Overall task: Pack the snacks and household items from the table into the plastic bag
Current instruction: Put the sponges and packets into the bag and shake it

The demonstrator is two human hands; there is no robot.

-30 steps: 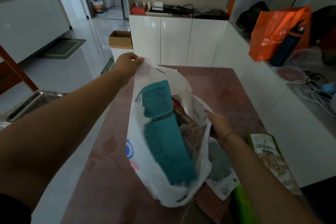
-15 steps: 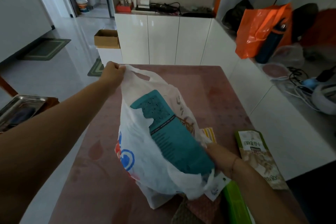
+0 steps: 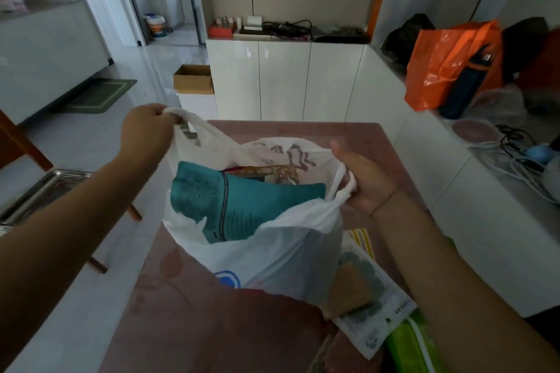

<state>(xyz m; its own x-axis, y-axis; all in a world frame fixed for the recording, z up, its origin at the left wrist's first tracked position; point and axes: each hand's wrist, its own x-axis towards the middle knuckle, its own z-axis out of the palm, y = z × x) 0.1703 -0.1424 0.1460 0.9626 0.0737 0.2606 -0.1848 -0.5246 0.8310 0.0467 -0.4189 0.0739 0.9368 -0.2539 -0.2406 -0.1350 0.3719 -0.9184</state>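
A white plastic bag (image 3: 281,260) stands open on the pink table (image 3: 212,327). My left hand (image 3: 145,130) grips its left handle, raised above the table's far left. My right hand (image 3: 363,182) holds the right handle, which loops over the palm. Inside the bag a teal packet (image 3: 236,206) lies slanted on top, with a brown snack packet (image 3: 272,174) behind it. Beside the bag at the right lie a white pack of sponges (image 3: 363,291) and a green packet (image 3: 409,342), both on the table.
White cabinets (image 3: 285,82) run behind and along the right of the table. An orange bag (image 3: 445,63), a dark bottle (image 3: 466,82) and cables (image 3: 521,145) sit on the right counter. A cardboard box (image 3: 194,79) and a metal tray (image 3: 39,194) are at the left.
My right hand came out from beside the teal packet and took the bag's right handle. The bag now stands wider open, and the teal packet lies lower inside it.
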